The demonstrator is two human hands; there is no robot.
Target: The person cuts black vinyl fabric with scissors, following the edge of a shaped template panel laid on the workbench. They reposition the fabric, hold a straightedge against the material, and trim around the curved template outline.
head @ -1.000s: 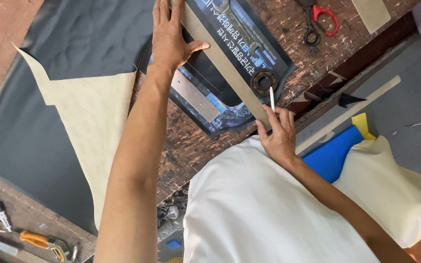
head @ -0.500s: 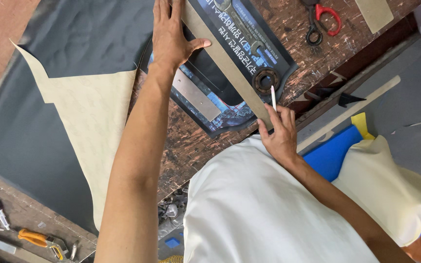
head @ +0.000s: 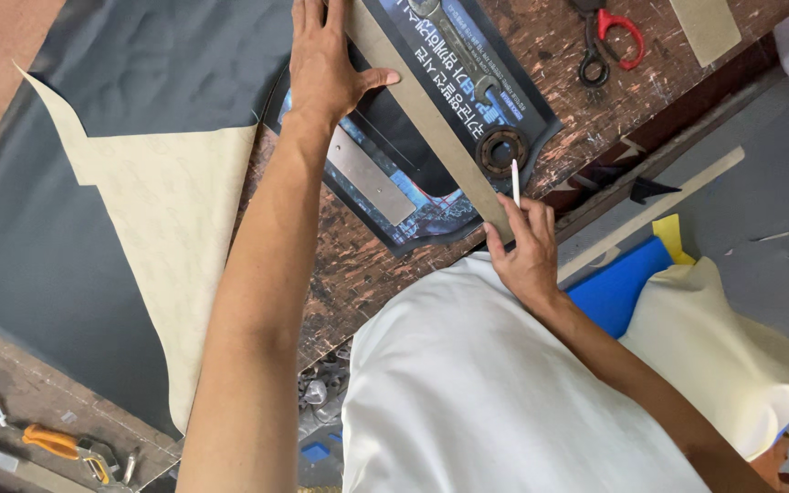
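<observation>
Left hand [head: 326, 64] is pressing flat, fingers spread, on a tan strip [head: 422, 119]; right hand [head: 524, 251] is pinching a white pencil [head: 515, 181] at its edge.

Red-handled scissors [head: 606, 38] on the worn wooden bench [head: 595, 100], an orange utility knife [head: 64, 446], blue foam [head: 618, 290] below.

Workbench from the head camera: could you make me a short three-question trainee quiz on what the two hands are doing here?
1. True or false: the left hand presses flat on the long tan strip.
2. What does the right hand hold? A) red-handled scissors B) a thin white marking stick C) an orange knife
3. Which round thing lies on the dark printed sheet just beside the strip?

Key: 1 true. 2 B, the white marking stick. 3 the dark metal ring.
</observation>
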